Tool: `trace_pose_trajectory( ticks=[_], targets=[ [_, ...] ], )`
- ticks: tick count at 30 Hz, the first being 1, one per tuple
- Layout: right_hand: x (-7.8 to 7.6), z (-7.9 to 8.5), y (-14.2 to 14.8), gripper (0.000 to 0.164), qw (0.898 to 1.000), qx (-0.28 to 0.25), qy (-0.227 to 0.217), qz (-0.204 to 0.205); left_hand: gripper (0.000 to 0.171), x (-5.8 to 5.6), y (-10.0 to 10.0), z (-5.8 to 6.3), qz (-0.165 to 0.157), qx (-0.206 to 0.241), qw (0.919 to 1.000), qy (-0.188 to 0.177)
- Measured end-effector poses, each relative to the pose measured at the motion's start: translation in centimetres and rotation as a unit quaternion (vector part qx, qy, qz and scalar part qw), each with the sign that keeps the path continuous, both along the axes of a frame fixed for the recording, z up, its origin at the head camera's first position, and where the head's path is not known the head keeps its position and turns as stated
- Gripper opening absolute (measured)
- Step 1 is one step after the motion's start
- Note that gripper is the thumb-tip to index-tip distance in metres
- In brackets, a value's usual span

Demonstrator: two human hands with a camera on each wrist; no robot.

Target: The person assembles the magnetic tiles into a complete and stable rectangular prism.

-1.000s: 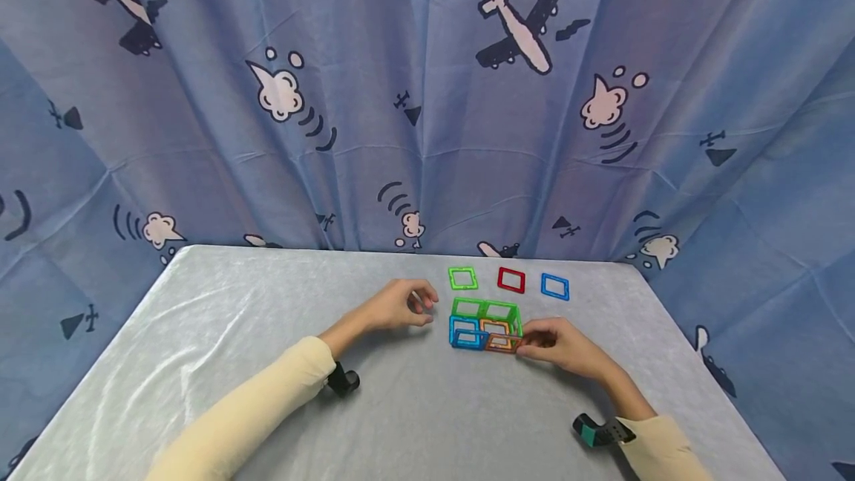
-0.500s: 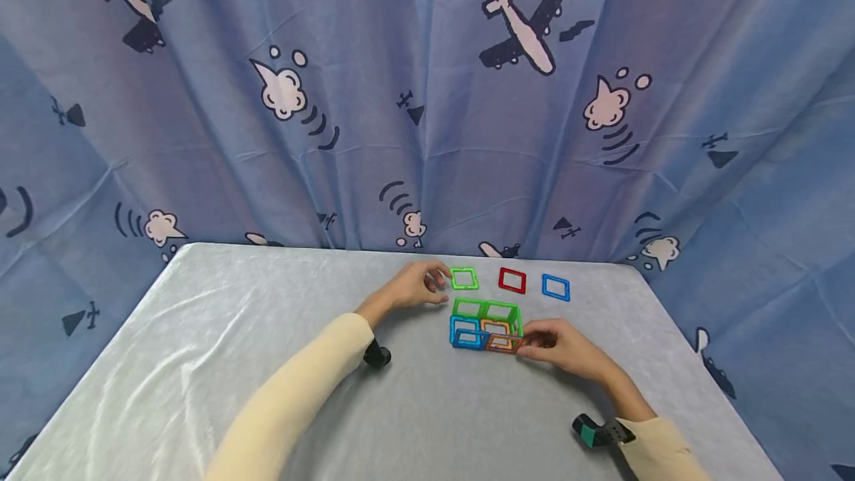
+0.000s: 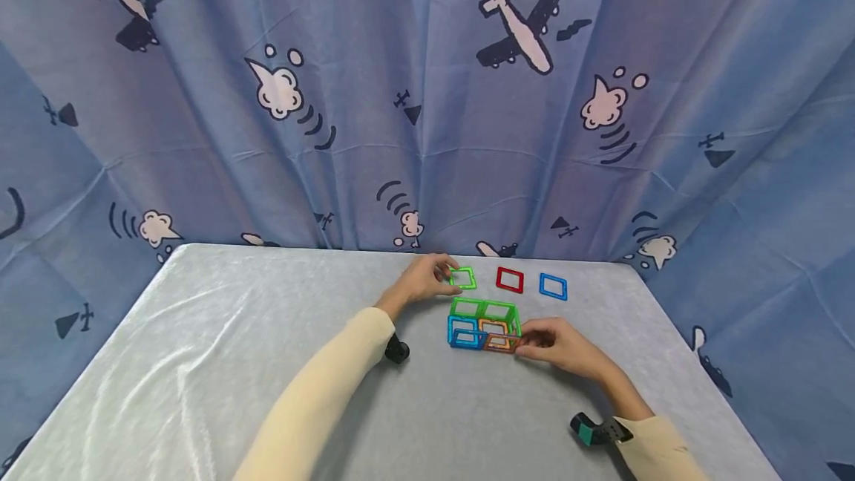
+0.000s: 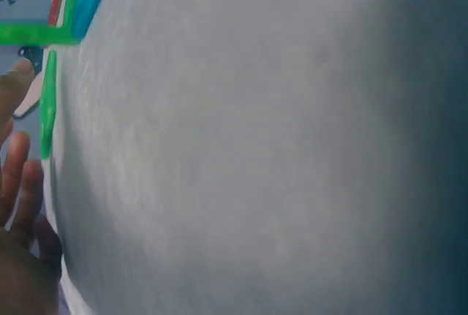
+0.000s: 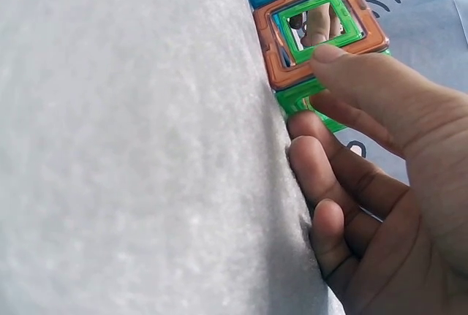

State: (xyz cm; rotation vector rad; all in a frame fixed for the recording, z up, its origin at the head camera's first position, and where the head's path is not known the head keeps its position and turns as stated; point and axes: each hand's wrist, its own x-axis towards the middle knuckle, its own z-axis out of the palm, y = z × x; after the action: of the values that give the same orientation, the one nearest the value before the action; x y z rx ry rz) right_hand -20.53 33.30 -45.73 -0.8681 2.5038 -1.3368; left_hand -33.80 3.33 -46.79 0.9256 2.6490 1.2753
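A low open box of see-through magnetic tiles [image 3: 466, 346] stands on the table, with green tiles at the back and right, blue and orange ones at the front. My right hand [image 3: 564, 347] holds its front right corner. In the right wrist view the thumb rests on the orange tile [image 5: 268, 55] and curled fingers lie along the green side. My left hand [image 3: 424, 278] is at the loose green square tile [image 3: 475, 278], thumb and fingers spread around its left edge. In the left wrist view that tile shows edge-on, just beyond the fingers [image 4: 29, 191].
A red square tile [image 3: 510, 290] and a blue square tile [image 3: 553, 297] lie in a row to the right of the loose green one. Pale cloth covers the table [image 3: 220, 332]. Behind its back edge hangs a blue curtain [image 3: 347, 191] printed with airplanes.
My left hand has moved right and away from me, from beside the box to the loose green tile. The right hand stays at the box's corner.
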Motion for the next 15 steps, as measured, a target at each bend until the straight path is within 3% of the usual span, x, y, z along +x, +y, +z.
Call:
trace_pose_trajectory(
  ticks=[9,15],
  targets=[
    [0.0,0.0,0.1,0.019,1.0,0.001,0.002,0.001,0.043,-0.1,1.5,-0.4,0.031,-0.058,0.9974,0.031],
    [0.1,0.4,0.0,0.018,1.0,0.002,-0.011,-0.002,0.034,-0.3,1.8,-0.4,0.043,-0.088,0.9948,0.029]
  ],
)
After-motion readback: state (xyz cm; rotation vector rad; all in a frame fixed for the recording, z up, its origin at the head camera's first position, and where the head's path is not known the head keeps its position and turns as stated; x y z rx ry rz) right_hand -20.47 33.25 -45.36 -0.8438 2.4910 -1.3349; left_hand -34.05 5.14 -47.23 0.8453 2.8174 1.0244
